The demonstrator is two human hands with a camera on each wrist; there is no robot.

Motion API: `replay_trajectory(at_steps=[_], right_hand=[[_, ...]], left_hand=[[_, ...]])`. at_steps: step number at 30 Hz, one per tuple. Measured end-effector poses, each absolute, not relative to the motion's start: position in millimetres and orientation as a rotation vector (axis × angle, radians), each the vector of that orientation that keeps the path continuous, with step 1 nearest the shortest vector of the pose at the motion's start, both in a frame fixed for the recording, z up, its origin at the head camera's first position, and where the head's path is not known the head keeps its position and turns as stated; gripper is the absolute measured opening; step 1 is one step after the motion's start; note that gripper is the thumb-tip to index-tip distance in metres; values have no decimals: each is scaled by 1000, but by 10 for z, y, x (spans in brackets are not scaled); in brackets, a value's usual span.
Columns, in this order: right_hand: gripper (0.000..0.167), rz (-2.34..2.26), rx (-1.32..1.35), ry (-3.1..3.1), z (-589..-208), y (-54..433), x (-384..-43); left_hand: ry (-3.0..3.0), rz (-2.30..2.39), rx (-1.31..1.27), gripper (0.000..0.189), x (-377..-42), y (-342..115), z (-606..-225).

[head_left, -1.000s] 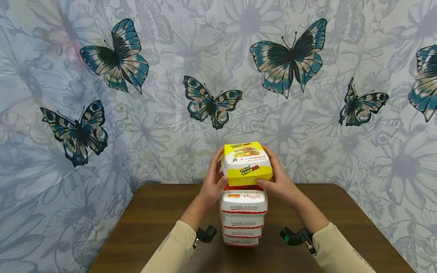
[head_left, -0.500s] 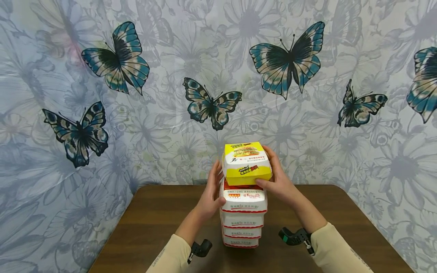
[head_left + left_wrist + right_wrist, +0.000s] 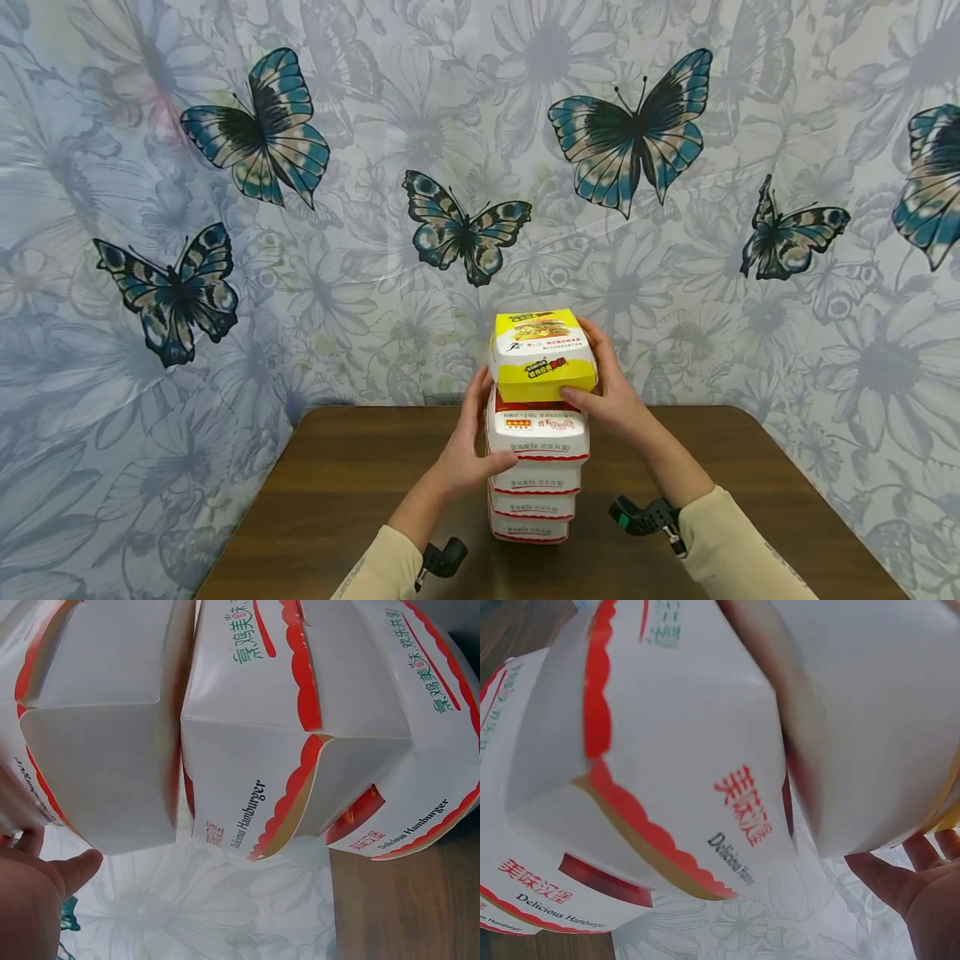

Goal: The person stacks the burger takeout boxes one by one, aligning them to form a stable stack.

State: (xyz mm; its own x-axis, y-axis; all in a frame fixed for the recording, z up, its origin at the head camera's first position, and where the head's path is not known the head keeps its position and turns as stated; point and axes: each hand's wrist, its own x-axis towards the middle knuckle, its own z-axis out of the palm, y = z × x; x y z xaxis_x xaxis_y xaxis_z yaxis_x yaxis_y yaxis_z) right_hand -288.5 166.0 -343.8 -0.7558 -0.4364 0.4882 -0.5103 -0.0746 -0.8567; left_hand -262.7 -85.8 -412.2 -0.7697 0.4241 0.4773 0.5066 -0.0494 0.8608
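A yellow-and-white cardboard burger box (image 3: pixel 543 358) sits on top of a stack of several white burger boxes with red scalloped edges. My right hand (image 3: pixel 611 398) holds the yellow box at its right side, thumb at the front corner. Lower down, my left hand (image 3: pixel 467 446) grips the left side of the uppermost white burger box (image 3: pixel 551 432), its thumb lying across the front. In the left wrist view a finger of the left hand (image 3: pixel 37 896) meets the corner of a white box. Fingertips of the right hand (image 3: pixel 926 896) are against a box in the right wrist view.
The stack stands on a dark brown wooden table (image 3: pixel 360 492), with gaps and slight offsets between the boxes. A floral wall covering (image 3: pixel 337 275) with butterflies is behind. Black wrist cameras (image 3: pixel 648 517) hang at both wrists.
My left hand has let go of the yellow box and moved down to the uppermost white box, which has shifted up slightly. The right hand keeps its hold.
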Motion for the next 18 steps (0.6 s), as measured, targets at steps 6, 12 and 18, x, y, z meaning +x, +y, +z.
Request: replay_trajectory(at_steps=[6, 12, 18], right_hand=[[94, 1987, 1103, -2091, -3420, 1673, -2860], [94, 1975, 1121, -2079, -3436, 1682, -2823], [95, 1998, 1123, -2090, -3466, 1674, -2792]], left_hand=[[-2132, -1983, -971, 106, -2670, -845, -4105], [-2114, -2000, -939, 106, -2723, -845, -4108], [-2106, -2008, -951, 105, -2763, -846, -4130]])
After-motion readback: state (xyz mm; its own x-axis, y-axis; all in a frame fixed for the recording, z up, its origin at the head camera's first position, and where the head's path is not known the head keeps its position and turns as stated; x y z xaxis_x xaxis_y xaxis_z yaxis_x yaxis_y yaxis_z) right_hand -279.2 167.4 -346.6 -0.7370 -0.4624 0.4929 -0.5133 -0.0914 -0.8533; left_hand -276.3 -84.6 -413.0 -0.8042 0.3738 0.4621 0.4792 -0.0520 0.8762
